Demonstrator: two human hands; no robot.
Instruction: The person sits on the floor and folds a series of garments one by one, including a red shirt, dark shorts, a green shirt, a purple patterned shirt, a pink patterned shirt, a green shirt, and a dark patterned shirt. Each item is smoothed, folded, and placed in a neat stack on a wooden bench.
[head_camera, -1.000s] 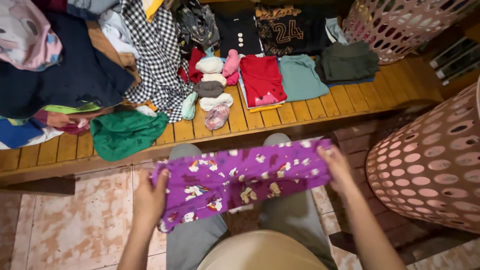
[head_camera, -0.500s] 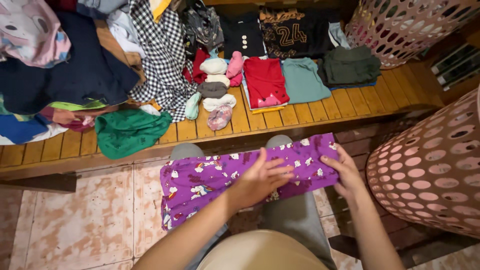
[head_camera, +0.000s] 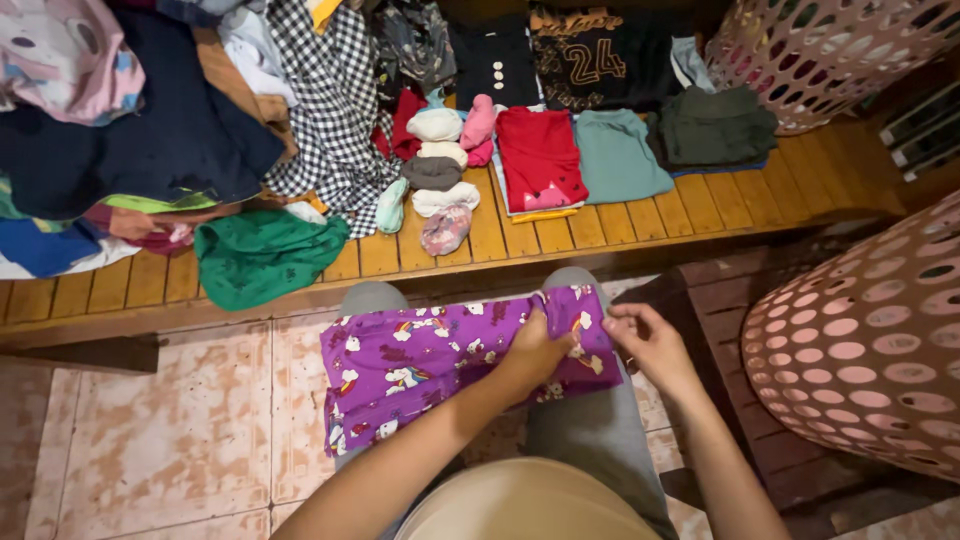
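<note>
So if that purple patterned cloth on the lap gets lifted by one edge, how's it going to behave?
The purple patterned cloth would probably go limp: it drapes over the knees and wrinkles under the left hand. It looks thin, so likely light. The fold near the right hand may fall open unless pinched.

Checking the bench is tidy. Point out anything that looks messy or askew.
The green garment lies crumpled at the bench edge, and an unfolded heap sits on the left, beside neat folded stacks. The purple garment under both hands is only partly folded.
</note>
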